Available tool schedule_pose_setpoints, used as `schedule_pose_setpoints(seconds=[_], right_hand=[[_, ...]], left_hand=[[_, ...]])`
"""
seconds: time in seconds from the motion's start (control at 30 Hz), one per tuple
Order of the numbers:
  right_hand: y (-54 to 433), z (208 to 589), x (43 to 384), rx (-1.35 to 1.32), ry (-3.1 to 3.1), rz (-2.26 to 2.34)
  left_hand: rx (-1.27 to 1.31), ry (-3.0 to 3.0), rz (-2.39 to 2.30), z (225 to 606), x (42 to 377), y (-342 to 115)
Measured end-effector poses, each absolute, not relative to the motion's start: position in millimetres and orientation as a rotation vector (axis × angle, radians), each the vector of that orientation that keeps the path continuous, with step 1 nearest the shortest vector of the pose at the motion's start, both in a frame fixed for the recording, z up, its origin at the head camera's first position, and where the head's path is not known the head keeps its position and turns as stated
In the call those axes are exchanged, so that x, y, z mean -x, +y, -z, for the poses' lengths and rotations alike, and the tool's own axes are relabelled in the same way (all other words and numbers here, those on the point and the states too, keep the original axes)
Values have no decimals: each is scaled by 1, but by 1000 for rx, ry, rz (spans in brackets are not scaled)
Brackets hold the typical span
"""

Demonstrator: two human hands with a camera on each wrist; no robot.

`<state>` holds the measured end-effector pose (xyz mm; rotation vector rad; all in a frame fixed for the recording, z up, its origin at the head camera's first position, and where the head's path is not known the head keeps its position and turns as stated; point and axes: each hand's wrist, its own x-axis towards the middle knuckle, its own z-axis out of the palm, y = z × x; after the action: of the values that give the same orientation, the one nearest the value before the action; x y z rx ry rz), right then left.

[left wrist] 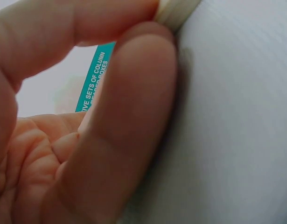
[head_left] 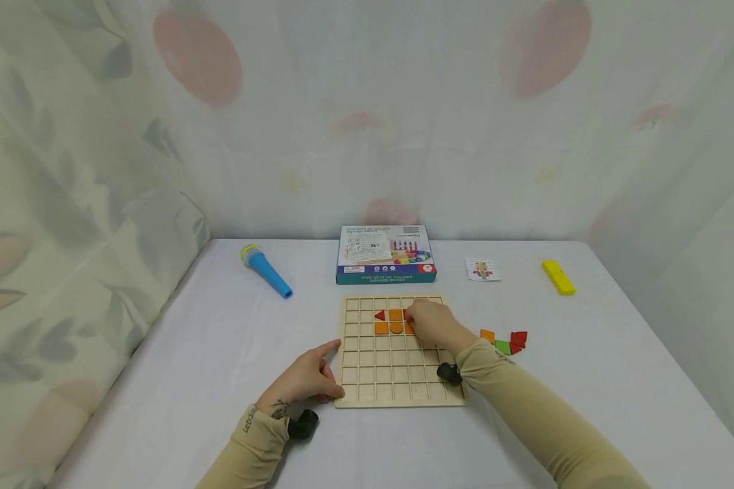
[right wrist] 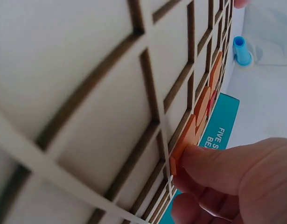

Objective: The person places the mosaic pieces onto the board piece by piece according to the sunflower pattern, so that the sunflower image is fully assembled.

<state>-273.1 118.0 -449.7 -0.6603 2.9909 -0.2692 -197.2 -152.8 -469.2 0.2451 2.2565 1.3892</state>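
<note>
My left hand (head_left: 306,375) rests at the left side of the wooden grid board (head_left: 383,392), forefinger and thumb spread apart and touching its edge. In the left wrist view, the fingertips meet a pale board corner (left wrist: 178,14). My right hand (head_left: 434,322) is over the board's upper part, fingers curled and thumb tip low at the tiles. A red tile (head_left: 406,314) peeks out at its fingertips, mostly hidden. Beside the thumb lies an orange square tile (right wrist: 183,140). Left of that sit a round orange tile (head_left: 396,328), two more orange squares (head_left: 395,315) and a red triangle (head_left: 380,316).
Loose red, orange and green tiles (head_left: 503,347) lie right of the board. Behind it stands a flat box (head_left: 386,278), with a small pattern card (head_left: 482,269) and a yellow bar-shaped object (head_left: 558,278) to its right. A blue toy microphone (head_left: 269,273) lies back left.
</note>
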Motion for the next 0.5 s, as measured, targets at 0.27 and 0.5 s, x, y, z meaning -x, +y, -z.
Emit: schedule_pose_setpoints(seconds=[0.27, 0.5], right_hand=[[132, 439, 262, 695, 3094, 344], [181, 419, 254, 637, 3240, 249]], left_hand=[[-227, 2270, -1379, 471, 197, -152], [-244, 2269, -1378, 469, 198, -153]])
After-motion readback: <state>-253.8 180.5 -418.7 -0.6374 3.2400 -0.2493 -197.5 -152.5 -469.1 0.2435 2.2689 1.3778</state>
